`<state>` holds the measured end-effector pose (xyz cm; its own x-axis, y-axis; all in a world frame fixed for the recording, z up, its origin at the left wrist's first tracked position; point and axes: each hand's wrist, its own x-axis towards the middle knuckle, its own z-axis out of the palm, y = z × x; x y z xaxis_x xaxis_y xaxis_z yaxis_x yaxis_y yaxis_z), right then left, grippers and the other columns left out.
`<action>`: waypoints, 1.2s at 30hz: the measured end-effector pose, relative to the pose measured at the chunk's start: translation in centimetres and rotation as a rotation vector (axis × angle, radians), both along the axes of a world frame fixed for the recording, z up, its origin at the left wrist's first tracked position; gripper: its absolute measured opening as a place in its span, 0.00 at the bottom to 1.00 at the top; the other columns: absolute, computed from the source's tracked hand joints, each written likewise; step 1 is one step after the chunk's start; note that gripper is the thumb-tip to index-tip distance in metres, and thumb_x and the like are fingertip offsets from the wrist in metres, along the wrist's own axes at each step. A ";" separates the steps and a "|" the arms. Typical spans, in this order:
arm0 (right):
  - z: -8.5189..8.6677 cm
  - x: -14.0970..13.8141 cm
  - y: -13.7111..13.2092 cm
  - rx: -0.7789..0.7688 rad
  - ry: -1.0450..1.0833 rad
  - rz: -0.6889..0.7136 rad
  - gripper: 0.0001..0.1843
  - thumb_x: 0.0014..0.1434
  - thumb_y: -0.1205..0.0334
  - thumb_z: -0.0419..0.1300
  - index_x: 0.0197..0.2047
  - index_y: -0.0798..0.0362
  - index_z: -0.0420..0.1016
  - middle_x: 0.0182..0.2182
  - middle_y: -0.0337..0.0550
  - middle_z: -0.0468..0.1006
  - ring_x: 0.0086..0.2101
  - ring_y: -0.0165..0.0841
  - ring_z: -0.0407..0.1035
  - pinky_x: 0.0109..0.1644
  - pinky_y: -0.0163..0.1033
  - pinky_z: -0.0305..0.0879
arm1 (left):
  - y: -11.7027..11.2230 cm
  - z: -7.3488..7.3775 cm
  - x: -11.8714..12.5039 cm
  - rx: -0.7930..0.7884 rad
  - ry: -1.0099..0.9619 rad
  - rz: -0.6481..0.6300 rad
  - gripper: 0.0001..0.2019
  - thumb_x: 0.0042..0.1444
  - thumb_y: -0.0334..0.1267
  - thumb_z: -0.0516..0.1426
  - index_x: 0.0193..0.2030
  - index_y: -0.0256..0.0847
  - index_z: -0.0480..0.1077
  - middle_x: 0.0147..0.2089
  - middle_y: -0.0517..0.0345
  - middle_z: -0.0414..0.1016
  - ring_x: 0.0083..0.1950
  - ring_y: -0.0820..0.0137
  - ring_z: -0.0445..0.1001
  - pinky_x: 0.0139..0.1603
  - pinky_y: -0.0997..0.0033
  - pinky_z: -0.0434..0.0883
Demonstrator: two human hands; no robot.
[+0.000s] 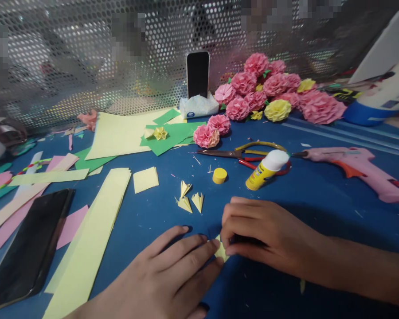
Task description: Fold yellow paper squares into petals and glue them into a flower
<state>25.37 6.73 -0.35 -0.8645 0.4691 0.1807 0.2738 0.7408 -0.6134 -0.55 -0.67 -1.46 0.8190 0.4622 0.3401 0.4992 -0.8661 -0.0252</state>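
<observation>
A small piece of folded pale yellow paper lies low on the blue table between my hands. My left hand has its index finger and thumb on the paper's left edge, the other fingers stretched forward. With curled fingers, my right hand pinches the right side of the same piece, hiding part of it. Just beyond are several small pleated yellow paper cones. A stack of yellow paper squares sits farther left. An uncapped glue stick with a white top leans beside a yellow cap.
Scissors and a pink glue gun lie on the right. Pink paper flowers are heaped behind, near an upright phone. Yellow paper strips and a black phone occupy the left. Perforated metal stands behind.
</observation>
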 end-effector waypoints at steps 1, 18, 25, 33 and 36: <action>-0.1 -0.1 0.0 -0.028 -0.011 -0.022 0.06 0.70 0.60 0.59 0.39 0.51 0.71 0.36 0.36 0.74 0.38 0.31 0.66 0.45 0.38 0.58 | 0.0 -0.2 0.0 0.021 -0.038 0.005 0.21 0.75 0.43 0.43 0.62 0.40 0.71 0.62 0.60 0.75 0.62 0.69 0.70 0.75 0.62 0.51; -0.1 -1.5 -0.8 0.127 -0.051 -0.148 0.24 0.74 0.47 0.46 0.34 0.52 0.71 0.33 0.38 0.73 0.34 0.32 0.66 0.40 0.40 0.57 | 0.2 0.3 0.1 0.020 0.019 -0.006 0.21 0.75 0.44 0.45 0.64 0.37 0.69 0.59 0.60 0.77 0.61 0.68 0.71 0.77 0.59 0.42; 0.2 -1.7 -0.7 0.111 -0.023 -0.147 0.24 0.74 0.47 0.47 0.33 0.53 0.71 0.32 0.37 0.74 0.33 0.31 0.67 0.39 0.38 0.57 | -0.3 0.2 0.2 0.114 0.041 -0.011 0.19 0.73 0.45 0.49 0.63 0.41 0.71 0.61 0.59 0.76 0.62 0.67 0.71 0.77 0.54 0.41; 0.0 -1.5 -0.9 0.146 -0.045 -0.164 0.22 0.74 0.48 0.49 0.34 0.52 0.71 0.32 0.38 0.74 0.33 0.32 0.66 0.39 0.39 0.57 | -0.3 0.5 0.5 0.134 0.055 -0.011 0.17 0.72 0.40 0.50 0.62 0.38 0.71 0.60 0.57 0.76 0.61 0.66 0.71 0.77 0.53 0.41; 0.0 -1.7 -1.0 0.164 -0.044 -0.164 0.23 0.74 0.48 0.48 0.34 0.52 0.71 0.32 0.38 0.74 0.33 0.32 0.66 0.38 0.39 0.57 | -0.3 0.3 0.5 0.106 0.015 0.011 0.17 0.72 0.41 0.50 0.61 0.40 0.72 0.59 0.59 0.77 0.60 0.67 0.72 0.78 0.55 0.42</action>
<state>23.69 5.77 -0.38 -0.7880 0.5713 0.2294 0.4226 0.7729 -0.4733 -0.07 -0.94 -1.18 0.8194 0.4333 0.3754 0.5075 -0.8528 -0.1235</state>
